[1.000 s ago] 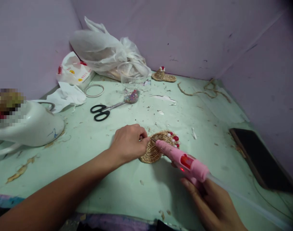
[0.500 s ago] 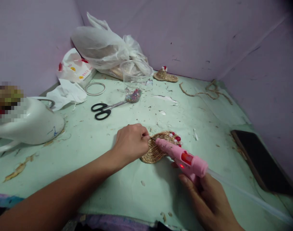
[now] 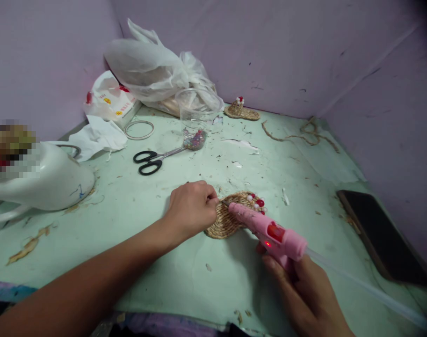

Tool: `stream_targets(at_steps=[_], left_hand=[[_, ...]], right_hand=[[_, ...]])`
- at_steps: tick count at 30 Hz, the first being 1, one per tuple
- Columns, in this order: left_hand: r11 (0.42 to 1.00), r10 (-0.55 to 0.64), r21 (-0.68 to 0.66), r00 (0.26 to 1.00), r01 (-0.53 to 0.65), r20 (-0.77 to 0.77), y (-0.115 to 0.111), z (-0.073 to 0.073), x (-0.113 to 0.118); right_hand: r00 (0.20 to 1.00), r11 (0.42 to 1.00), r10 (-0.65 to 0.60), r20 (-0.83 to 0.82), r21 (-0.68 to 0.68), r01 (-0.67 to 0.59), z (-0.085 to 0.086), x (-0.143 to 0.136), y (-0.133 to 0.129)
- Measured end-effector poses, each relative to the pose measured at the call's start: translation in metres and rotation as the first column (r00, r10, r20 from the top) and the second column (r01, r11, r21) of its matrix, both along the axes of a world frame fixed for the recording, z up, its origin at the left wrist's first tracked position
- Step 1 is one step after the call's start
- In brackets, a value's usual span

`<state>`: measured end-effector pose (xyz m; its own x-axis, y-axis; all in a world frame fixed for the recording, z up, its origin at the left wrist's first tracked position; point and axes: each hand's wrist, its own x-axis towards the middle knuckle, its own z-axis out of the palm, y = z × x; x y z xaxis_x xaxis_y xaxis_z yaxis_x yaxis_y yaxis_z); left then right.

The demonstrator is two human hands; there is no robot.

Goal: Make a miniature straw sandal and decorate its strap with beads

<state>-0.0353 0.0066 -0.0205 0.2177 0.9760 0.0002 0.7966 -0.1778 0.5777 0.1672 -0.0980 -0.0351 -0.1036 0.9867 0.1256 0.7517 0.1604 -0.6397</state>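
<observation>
A miniature woven slipper [image 3: 227, 220] of braided twine lies in front of me, red and white beads [image 3: 258, 203] clustered at its right end. My left hand [image 3: 194, 206] rests at the slipper's left end, closed with thumb and finger pinched; whatever is between them is hidden or too small to name. In my right hand [image 3: 304, 290] is a pink hot glue gun [image 3: 265, 227] with its red light on. Its nozzle points at the slipper's upper left part, close to my left fingertips. A clear glue stick [image 3: 360, 281] trails from its back end.
Black-handled scissors [image 3: 152, 161] lie by a clear plastic cup [image 3: 195, 117] of beads. A second beaded slipper [image 3: 242, 112], a length of twine [image 3: 304, 135] and a plastic bag [image 3: 157, 70] are at the back. A phone [image 3: 381, 234] is on the right, a white pitcher [image 3: 59, 178] on the left.
My right hand has drawn the glue gun slightly back to the right, so its nozzle is a little farther from my left fingertips. My left hand stays in place.
</observation>
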Motion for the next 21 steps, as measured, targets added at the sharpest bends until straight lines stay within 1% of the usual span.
stream_targets(at_steps=[4, 6, 8, 10, 11, 12, 13, 15, 16, 17, 18, 21], left_hand=[[1.000, 0.026, -0.002, 0.999, -0.026, 0.033, -0.001, 0.000, 0.000], [1.000, 0.024, -0.012, 0.998, -0.024, 0.050, -0.001, 0.002, -0.001], [0.999, 0.011, -0.035, 0.999, -0.009, 0.045, -0.002, 0.006, -0.003], [0.999, -0.008, -0.052, 1.000, 0.009, 0.013, -0.003, 0.010, -0.003], [0.998, -0.027, -0.054, 1.000, 0.027, -0.008, -0.005, 0.012, -0.003], [0.997, -0.054, -0.050, 0.998, 0.053, -0.029, -0.007, 0.014, -0.003], [0.995, -0.090, -0.044, 0.995, 0.087, -0.049, -0.009, 0.016, -0.003], [0.986, -0.167, -0.031, 0.982, 0.165, -0.086, -0.015, 0.018, -0.002], [0.980, -0.201, -0.026, 0.974, 0.199, -0.105, -0.018, 0.019, -0.001], [0.974, -0.226, -0.023, 0.967, 0.225, -0.122, -0.020, 0.020, 0.000], [0.970, -0.243, -0.022, 0.960, 0.242, -0.137, -0.022, 0.020, 0.001], [0.968, -0.251, -0.018, 0.953, 0.251, -0.167, -0.025, 0.020, 0.003]], right_hand=[[0.999, 0.999, -0.036, -0.015, 0.020, 0.037, -0.002, 0.002, -0.013], [0.990, 0.991, -0.128, -0.052, 0.031, 0.130, 0.001, 0.006, -0.020], [0.963, 0.969, -0.247, -0.104, -0.005, 0.248, 0.008, 0.011, -0.020], [0.920, 0.940, -0.340, -0.194, -0.054, 0.336, 0.019, 0.018, -0.011], [0.898, 0.934, -0.357, -0.258, -0.078, 0.349, 0.026, 0.020, -0.003], [0.853, 0.920, -0.381, -0.358, -0.058, 0.387, 0.032, 0.023, 0.005], [0.800, 0.910, -0.399, -0.447, -0.090, 0.404, 0.038, 0.025, 0.013], [0.724, 0.907, -0.403, -0.560, -0.141, 0.396, 0.044, 0.031, 0.023], [0.716, 0.910, -0.403, -0.570, -0.166, 0.379, 0.045, 0.034, 0.023], [0.731, 0.913, -0.402, -0.551, -0.181, 0.365, 0.043, 0.038, 0.020], [0.764, 0.916, -0.401, -0.505, -0.197, 0.350, 0.040, 0.042, 0.013], [0.874, 0.914, -0.392, -0.287, -0.230, 0.334, 0.022, 0.053, -0.020]])
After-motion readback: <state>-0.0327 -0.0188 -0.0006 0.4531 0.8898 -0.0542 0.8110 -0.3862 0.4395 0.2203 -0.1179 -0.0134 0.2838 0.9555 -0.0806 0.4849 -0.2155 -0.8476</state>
